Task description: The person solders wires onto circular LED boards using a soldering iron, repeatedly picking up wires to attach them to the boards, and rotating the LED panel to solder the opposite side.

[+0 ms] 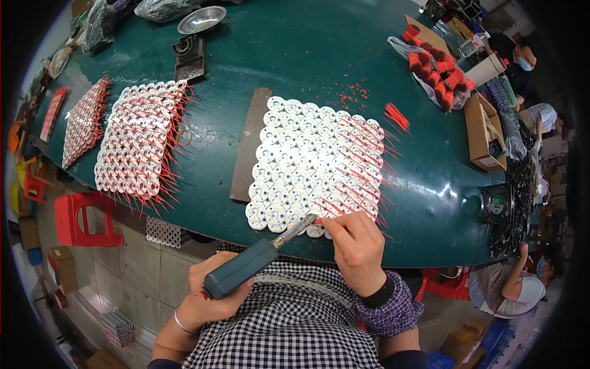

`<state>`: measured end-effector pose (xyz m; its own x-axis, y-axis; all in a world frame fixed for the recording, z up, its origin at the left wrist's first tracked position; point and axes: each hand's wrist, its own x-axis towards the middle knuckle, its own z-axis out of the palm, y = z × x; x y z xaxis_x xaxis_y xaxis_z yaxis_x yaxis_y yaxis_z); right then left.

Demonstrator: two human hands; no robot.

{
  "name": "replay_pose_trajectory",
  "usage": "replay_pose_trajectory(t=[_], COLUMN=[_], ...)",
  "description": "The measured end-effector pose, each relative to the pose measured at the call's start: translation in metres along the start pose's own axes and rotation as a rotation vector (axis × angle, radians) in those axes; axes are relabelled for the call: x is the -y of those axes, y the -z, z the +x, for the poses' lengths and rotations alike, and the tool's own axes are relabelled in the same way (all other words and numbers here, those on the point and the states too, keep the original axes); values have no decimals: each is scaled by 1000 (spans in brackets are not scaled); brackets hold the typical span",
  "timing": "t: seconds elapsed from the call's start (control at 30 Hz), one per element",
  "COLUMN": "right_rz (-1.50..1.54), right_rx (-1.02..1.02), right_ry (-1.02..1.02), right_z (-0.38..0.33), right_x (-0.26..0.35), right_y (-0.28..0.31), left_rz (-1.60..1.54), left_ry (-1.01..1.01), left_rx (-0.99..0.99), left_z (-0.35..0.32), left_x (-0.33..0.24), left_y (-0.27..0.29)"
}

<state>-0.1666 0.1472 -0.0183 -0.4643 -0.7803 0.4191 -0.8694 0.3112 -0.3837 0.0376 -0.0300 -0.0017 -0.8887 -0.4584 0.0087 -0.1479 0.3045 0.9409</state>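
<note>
My left hand (220, 309) is wrapped round the dark green handle of a soldering iron (243, 269). The iron's metal tip points up and right, at the near edge of a white panel of joined round LED boards (286, 154). Close to the tip, the fingers of my right hand (359, 249) are pinched on a thin red wire, mostly hidden by the fingertips. Red wires (356, 147) stick out from the panel's right-hand columns; its left columns carry none. A grey-brown strip (249, 147) shows along the panel's left side.
More wired LED panels (136, 138) lie to the left. Loose red wires (397, 118) and red scraps (353, 93) lie beyond the panel. Far off are a metal dish (201, 19), a dark stand (189, 58), red wire bundles (439, 74) and a carton (482, 132). Other people sit at right.
</note>
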Motion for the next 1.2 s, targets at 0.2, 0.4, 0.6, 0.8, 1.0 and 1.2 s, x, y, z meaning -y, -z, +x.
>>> replay_pose_trajectory(t=[0.2, 0.4, 0.6, 0.8, 1.0, 1.2], right_rz=[3, 1, -18, -20, -21, -8], right_rx=[33, 0, 2, -18, -13, 4], right_ry=[2, -18, -13, -2, -1, -6], right_z=[1, 3, -1, -1, -4, -5], right_x=[-1, 1, 0, 3, -2, -2], right_y=[1, 0, -2, 1, -4, -4], left_rz=[46, 131, 39, 156, 75, 24], left_ry=[-66, -153, 2, -68, -109, -44], left_rx=[3, -4, -72, -30, -32, -19], left_z=[2, 0, -14, -14, -2, -3], left_x=[3, 4, 4, 5, 5, 5], left_y=[-1, 2, 4, 7, -3, -5])
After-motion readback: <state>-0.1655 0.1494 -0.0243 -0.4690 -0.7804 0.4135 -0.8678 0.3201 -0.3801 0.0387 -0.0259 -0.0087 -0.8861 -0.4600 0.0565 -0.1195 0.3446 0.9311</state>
